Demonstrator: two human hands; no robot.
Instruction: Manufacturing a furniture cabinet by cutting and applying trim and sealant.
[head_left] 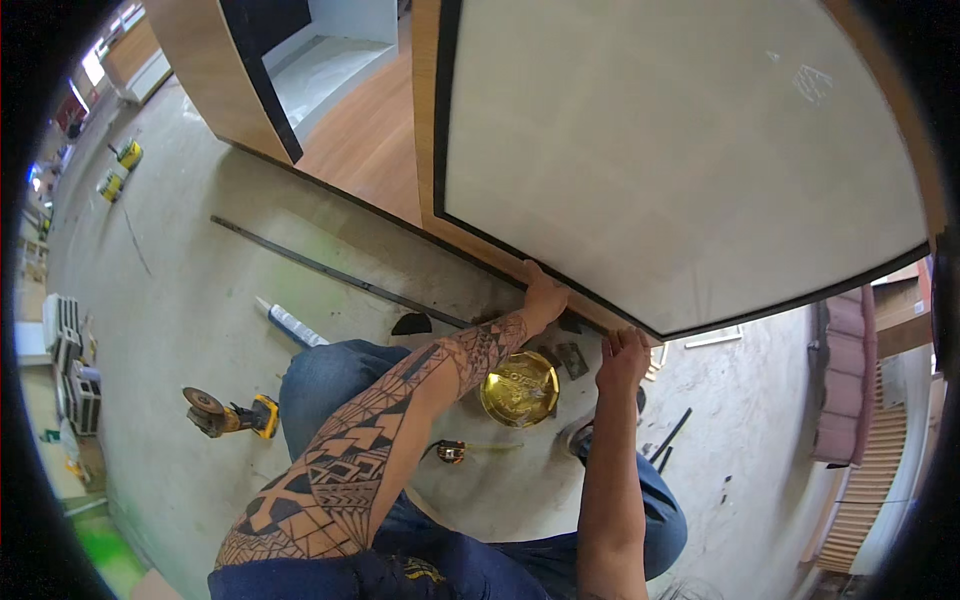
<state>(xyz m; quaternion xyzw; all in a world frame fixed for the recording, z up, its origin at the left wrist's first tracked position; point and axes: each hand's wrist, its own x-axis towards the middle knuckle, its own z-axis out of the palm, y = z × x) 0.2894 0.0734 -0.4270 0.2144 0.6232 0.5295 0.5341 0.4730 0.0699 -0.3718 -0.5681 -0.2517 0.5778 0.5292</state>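
Note:
A wooden cabinet frame (424,130) surrounds a pale panel (660,160) edged in black. My left hand (543,298), at the end of the tattooed forearm, grips the dark strip (490,268) along the cabinet's lower edge; the thumb shows and the other fingers are partly hidden. To its right, my right hand (624,355) has its fingers bent together against the bottom edge by the panel's lower corner. Whatever those fingers pinch is too small to make out. Below and between both hands lies a shiny gold round lid (520,388) on the concrete floor.
A yellow-black angle grinder (235,412), a sealant tube (292,325) and a tape measure (451,452) lie around my knees. One long dark strip (330,270) crosses the floor at left; shorter black strips (672,437) lie right. Farther off stand tins (128,153) and purple padded seating (840,380).

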